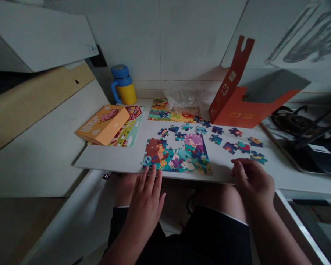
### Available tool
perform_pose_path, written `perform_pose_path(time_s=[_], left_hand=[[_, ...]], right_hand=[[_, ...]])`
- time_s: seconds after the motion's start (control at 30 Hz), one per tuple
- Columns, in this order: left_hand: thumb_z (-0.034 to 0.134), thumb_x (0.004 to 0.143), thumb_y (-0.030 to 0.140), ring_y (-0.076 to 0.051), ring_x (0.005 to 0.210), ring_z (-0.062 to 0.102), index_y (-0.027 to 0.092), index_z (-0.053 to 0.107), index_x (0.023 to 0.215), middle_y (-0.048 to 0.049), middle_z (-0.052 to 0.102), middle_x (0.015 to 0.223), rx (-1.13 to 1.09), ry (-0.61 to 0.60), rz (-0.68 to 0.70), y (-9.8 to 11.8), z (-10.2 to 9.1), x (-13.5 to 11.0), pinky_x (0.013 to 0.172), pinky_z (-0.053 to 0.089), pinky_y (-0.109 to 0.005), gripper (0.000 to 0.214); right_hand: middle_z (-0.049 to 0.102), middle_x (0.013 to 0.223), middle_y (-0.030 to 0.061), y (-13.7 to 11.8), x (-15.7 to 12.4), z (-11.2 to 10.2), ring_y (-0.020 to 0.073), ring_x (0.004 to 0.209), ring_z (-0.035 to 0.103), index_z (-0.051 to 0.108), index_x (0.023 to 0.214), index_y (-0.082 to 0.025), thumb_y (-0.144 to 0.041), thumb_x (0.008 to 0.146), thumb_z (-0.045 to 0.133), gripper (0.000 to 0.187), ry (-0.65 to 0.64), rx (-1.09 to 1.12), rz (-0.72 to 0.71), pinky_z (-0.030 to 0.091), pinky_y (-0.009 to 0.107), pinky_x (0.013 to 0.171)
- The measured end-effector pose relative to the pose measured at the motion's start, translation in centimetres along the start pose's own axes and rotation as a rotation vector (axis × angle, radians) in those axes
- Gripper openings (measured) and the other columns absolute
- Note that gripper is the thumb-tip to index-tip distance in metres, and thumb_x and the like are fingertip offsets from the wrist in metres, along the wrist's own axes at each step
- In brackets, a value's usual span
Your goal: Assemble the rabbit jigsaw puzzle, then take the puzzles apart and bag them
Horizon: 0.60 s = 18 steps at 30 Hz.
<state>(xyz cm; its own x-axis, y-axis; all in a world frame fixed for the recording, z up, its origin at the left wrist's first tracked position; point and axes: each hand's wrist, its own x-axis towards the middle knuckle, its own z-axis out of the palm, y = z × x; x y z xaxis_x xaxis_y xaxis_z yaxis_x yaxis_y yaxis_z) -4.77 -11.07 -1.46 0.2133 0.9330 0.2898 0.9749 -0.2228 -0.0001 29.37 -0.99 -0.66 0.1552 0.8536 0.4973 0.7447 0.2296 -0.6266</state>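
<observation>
Here, the counter (113, 158) carries everything; directions take the puzzle (179, 154) as dial centre.

1. The red box (237, 106) stands open at 1 o'clock by the wall, probably set back to leave the near area free.
2. The orange box (103, 123) lies at 10 o'clock, on a printed sheet (132, 129).
3. The puzzle sits at the near edge, partly joined, within reach of both hands.
4. The left hand (146, 198), at 7 o'clock, is open and flat. Its fingertips touch the puzzle's near edge, apparently to steady it.
5. The right hand (253, 182), at 4 o'clock, has its fingers curled at the counter edge. Whether it grips a piece cannot be told.
6. The loose pieces (231, 147) lie from 12 to 3 o'clock, mostly apart and face up, so each print is readable.
</observation>
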Motion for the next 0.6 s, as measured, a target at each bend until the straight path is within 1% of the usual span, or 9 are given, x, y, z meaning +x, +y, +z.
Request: perform_pose_path(time_s=[0.1,0.2,0.3,0.47,0.6], left_hand=[[0.062,0.101,0.027,-0.04,0.161,0.035,0.014,0.042,0.164,-0.0162,0.034,0.176,0.006,0.015,0.017,-0.2,0.4,0.3,0.124,0.043,-0.057,0.067],[0.062,0.101,0.028,-0.04,0.159,0.039,0.015,0.044,0.164,-0.0162,0.037,0.175,0.015,0.029,0.028,-0.5,0.6,0.5,0.124,0.042,-0.059,0.066],[0.061,0.102,0.028,-0.041,0.155,0.045,0.014,0.044,0.164,-0.0176,0.04,0.173,0.025,0.046,0.047,-0.6,0.6,0.7,0.122,0.041,-0.061,0.066],[0.062,0.102,0.029,-0.042,0.153,0.047,0.014,0.041,0.166,-0.019,0.046,0.169,0.0,0.078,0.083,-0.6,0.6,1.1,0.124,0.036,-0.062,0.069],[0.063,0.102,0.033,-0.041,0.147,0.053,0.018,0.049,0.16,-0.0179,0.052,0.165,-0.042,0.084,0.099,-1.0,0.4,1.5,0.125,0.036,-0.063,0.062]], right_hand=[[0.072,0.074,0.0002,0.9,-1.1,-1.2,0.0144,0.06,0.068,0.075,0.102,-0.021,-0.041,0.102,0.065,0.022,-0.015,-0.181,-0.173,0.048,0.026,0.058],[0.07,0.072,-0.0005,1.3,-1.9,-2.0,0.0135,0.057,0.065,0.073,0.099,-0.02,-0.037,0.102,0.066,0.019,-0.027,-0.274,-0.312,0.046,0.026,0.056],[0.072,0.078,0.0016,1.3,-2.6,-2.6,0.0149,0.063,0.067,0.071,0.1,-0.019,-0.033,0.102,0.067,0.015,-0.051,-0.311,-0.354,0.048,0.027,0.061],[0.073,0.084,0.0035,1.1,-3.1,-2.9,0.0189,0.075,0.068,0.068,0.099,-0.021,-0.025,0.102,0.067,0.005,-0.116,-0.306,-0.395,0.051,0.032,0.072],[0.071,0.082,0.0038,0.7,-2.9,-2.5,0.0222,0.08,0.064,0.067,0.098,-0.021,-0.02,0.101,0.066,0.004,-0.148,-0.285,-0.44,0.051,0.036,0.077]])
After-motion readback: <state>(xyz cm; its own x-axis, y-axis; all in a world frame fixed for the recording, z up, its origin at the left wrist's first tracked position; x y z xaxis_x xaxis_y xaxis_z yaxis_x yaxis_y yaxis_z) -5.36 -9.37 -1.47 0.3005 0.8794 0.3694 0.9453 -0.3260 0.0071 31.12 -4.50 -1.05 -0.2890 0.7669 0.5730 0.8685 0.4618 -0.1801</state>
